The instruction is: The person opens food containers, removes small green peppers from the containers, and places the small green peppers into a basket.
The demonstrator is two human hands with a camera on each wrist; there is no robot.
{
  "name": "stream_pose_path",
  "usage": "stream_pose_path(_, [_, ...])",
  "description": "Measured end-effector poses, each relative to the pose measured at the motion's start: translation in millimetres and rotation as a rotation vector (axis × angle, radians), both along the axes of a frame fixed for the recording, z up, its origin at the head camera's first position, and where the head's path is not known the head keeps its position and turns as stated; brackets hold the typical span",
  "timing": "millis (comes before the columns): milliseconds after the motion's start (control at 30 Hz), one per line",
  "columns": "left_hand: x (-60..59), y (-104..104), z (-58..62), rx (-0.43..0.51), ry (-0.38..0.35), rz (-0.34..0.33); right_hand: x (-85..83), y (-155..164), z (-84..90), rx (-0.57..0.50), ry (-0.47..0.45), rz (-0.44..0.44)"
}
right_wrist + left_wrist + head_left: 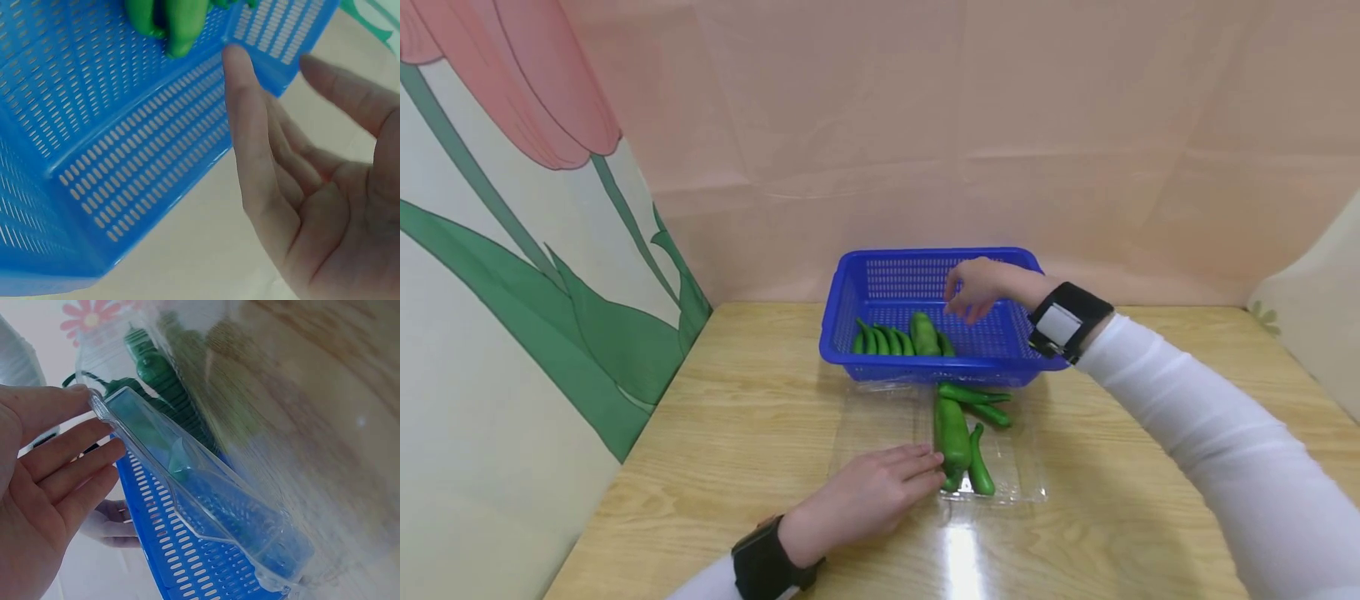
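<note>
In the head view a clear plastic clamshell box (pixel 880 425) lies open on the table. Its right half holds a thick green pepper (pixel 953 433) and several slim green chilies (pixel 979 462). My left hand (pixel 876 492) reaches over its left half, fingers extended; in the left wrist view my thumb and fingertips (pixel 115 450) touch the clear rim. Behind the box is a blue plastic basket (pixel 940 364). Several slim chilies (pixel 880 340) and a thick pepper (pixel 924 333) lie along its near side. My right hand (pixel 977 287) hovers over the basket, fingers loosely bent and holding nothing.
The wooden table (pixel 760 392) extends on both sides of the box and basket. A pinkish cloth backdrop (pixel 880 150) stands right behind the basket. To the left is a panel (pixel 535 250) with a painted tulip.
</note>
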State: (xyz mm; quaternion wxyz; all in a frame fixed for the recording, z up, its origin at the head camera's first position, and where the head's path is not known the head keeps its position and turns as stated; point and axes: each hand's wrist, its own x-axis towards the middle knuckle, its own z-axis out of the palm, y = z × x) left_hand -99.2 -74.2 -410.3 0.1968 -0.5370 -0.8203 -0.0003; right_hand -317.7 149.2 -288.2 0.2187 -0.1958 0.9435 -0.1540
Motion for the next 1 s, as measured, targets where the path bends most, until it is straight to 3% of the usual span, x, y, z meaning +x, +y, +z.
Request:
stream_pose_path(567, [2.6,-0.7,1.3,-0.017,-0.022,0.008,63.1,2.1,1.7,-0.014,0.19,-0.037])
stream_pose_path(1000, [1.1,-0.4,1.0,-0.016,0.001,0.014,106.5,1.4,-4.4,-0.049,0.179,0.022])
